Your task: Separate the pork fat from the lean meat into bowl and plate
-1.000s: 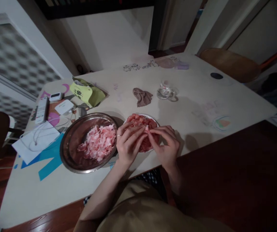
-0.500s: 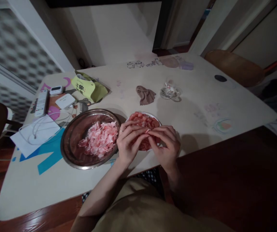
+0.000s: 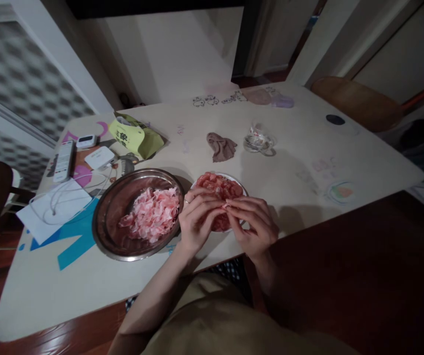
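Observation:
Above a white plate of raw red meat, my two hands meet fingertip to fingertip. My left hand, with a ring on one finger, pinches a small pink piece of meat. The fingers of my right hand close on the same piece from the other side. My hands cover the front of the plate. Just left of them stands a wide steel bowl holding a heap of thin pink meat slices.
Behind the plate lie a crumpled brown cloth and a clear glass cup. A yellow-green bag, a remote, a white box, a small display device and a cable over white paper are at the left.
My fingertips have shifted slightly on the small piece of meat, and my right hand has turned a little. The view has moved slightly; bowl and plate stay in place.

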The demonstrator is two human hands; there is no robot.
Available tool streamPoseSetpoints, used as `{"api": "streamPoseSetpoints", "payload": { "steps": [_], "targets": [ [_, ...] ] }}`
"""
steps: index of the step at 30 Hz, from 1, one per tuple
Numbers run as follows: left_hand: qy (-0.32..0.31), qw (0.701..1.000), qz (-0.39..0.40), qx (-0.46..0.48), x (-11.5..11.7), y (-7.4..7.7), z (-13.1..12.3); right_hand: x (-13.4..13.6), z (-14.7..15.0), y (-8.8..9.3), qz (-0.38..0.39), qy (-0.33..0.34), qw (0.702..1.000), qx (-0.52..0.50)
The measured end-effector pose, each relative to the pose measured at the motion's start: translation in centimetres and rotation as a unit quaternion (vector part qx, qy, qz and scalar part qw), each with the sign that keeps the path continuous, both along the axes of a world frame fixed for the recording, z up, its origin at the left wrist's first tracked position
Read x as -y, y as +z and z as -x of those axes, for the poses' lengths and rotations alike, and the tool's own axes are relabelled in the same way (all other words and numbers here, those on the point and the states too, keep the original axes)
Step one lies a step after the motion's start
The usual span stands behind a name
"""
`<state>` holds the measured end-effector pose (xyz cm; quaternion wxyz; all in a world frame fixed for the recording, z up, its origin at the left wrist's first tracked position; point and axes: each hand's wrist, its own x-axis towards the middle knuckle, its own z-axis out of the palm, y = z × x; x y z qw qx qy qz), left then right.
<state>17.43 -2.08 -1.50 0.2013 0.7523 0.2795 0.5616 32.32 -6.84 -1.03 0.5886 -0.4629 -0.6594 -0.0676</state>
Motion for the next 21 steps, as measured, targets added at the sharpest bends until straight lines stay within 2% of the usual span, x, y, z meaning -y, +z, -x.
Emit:
{"api": "streamPoseSetpoints", "payload": {
  "steps": [9, 15, 21],
  "targets": [
    [-0.001, 1.0, -0.005, -0.029, -0.13, 0.14, -0.31, 0.03, 0.3, 0.0, 0.019, -0.028, 0.999, -0.038],
    [-0.003, 0.999, 0.0, -0.05, -0.21, -0.05, -0.23, 0.0, 0.03, 0.21, 0.039, -0.047, 0.998, 0.012],
    [-0.003, 0.997, -0.008, -0.078, -0.13, -0.12, -0.26, 0.07, 0.04, 0.06, 0.031, -0.063, 0.998, -0.006]
  ]
}}
